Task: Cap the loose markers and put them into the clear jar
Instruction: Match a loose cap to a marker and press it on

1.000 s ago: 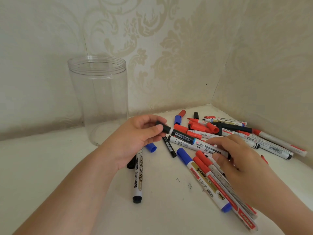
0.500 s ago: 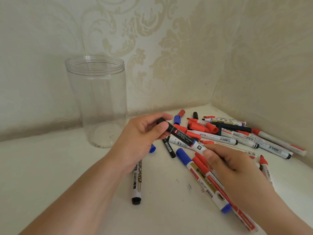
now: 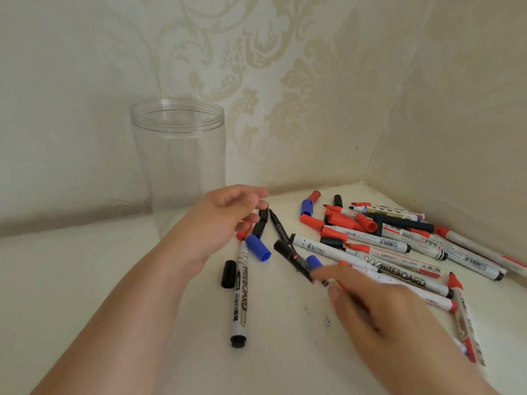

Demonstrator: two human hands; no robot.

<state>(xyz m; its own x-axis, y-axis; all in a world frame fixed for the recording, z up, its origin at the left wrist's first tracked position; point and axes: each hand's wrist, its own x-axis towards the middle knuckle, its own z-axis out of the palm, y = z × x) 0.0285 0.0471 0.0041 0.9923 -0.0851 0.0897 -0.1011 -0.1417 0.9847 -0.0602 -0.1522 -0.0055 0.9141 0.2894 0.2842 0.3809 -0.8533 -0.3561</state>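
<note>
Gripping a black marker (image 3: pixel 293 259) in the right hand (image 3: pixel 379 312), left hand (image 3: pixel 219 223) loosely open nearby, holding nothing.

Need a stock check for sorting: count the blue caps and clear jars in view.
Blue caps: 3
Jars: 1
Total: 4

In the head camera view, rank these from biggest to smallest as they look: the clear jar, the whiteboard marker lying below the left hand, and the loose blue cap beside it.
1. clear jar
2. whiteboard marker
3. blue cap
</note>
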